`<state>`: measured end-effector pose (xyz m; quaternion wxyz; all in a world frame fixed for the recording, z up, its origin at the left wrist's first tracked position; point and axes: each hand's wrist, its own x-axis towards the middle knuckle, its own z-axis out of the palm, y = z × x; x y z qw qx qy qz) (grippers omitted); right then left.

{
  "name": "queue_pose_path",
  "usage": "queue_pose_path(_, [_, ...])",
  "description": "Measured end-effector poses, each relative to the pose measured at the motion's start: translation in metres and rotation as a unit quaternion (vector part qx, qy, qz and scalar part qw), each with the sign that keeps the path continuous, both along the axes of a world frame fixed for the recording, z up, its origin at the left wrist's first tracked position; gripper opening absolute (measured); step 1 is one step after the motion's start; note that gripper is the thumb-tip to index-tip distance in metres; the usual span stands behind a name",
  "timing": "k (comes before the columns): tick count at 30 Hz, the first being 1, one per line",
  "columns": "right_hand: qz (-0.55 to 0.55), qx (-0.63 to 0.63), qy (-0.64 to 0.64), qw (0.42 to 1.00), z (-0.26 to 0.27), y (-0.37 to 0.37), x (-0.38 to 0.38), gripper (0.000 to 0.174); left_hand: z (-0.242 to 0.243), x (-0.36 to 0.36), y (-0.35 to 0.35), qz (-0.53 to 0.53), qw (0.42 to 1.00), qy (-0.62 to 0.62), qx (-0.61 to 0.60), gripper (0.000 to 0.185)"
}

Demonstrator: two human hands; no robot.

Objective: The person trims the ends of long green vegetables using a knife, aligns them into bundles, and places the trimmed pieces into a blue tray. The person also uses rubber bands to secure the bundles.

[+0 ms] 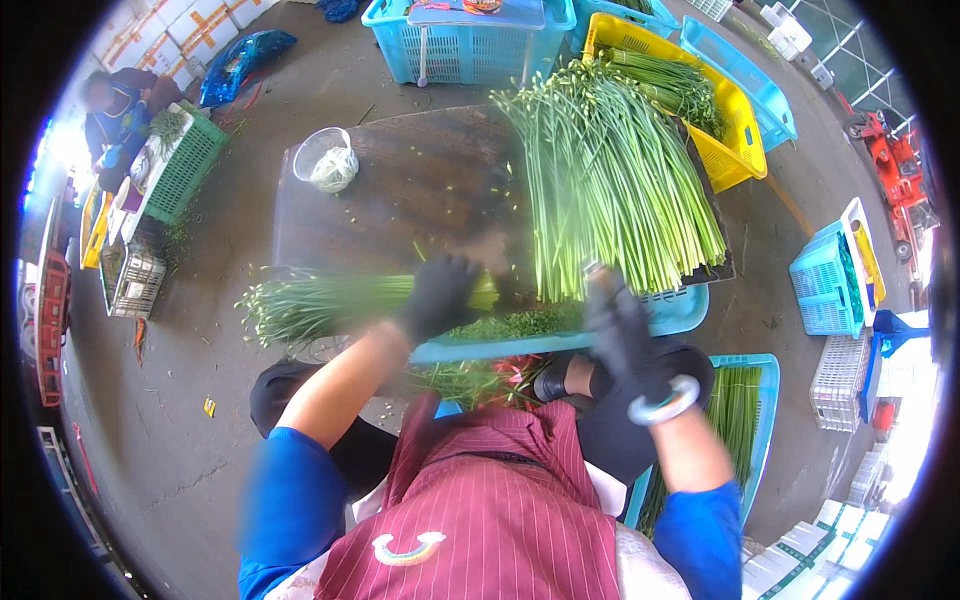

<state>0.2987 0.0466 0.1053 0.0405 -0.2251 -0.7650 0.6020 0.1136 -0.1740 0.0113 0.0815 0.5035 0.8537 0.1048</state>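
My gloved left hand is closed around a bundle of flowering garlic chives near the front edge of a dark wooden board. The buds point left and the cut stem ends show just right of the hand. My gloved right hand is blurred, at the front edge of a large pile of flowering chives. Something small and shiny is at its fingertips; I cannot tell what it is or whether it is held. A clear plastic tub with pale bands stands at the board's back left.
A light-blue tray with green trimmings lies under the board's front edge. A yellow crate of chives stands at the back right, beside blue crates. Another blue crate of stems is by my right leg. A person sits at far left.
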Motion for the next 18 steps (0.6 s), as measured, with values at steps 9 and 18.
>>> queue_pose_path(9, [-0.053,0.133,0.075,0.987,-0.089,-0.130,0.021,0.029,-0.002,0.001,0.003,0.015,1.000,0.024,0.014,0.071])
queue_pose_path(18, [-0.022,0.129,0.019,0.991,-0.108,-0.141,0.022,0.028,-0.012,0.001,0.004,0.031,0.996,0.082,0.002,0.068])
